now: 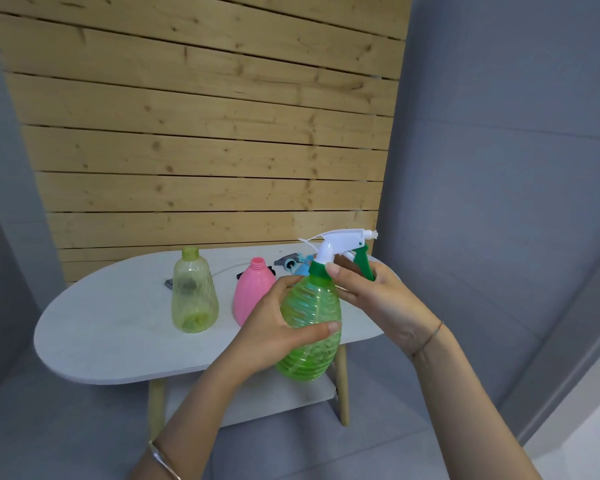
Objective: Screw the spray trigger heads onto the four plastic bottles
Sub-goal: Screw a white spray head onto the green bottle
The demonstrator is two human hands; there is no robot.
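My left hand (272, 327) grips the body of a green ribbed bottle (309, 327), held up in front of the white table (118, 334). My right hand (378, 299) pinches the green collar of the white and green trigger head (343, 247) that sits on the bottle's neck. A yellow-green bottle (194, 296) and a pink bottle (252, 292) stand open-necked on the table. A blue bottle (302, 270) is mostly hidden behind my hands. Loose trigger heads (286, 263) lie at the table's back, one (169, 284) partly behind the yellow-green bottle.
A wooden slat panel (205, 133) stands right behind the table. Grey walls close in on both sides. The table has wooden legs and a lower shelf (257, 396).
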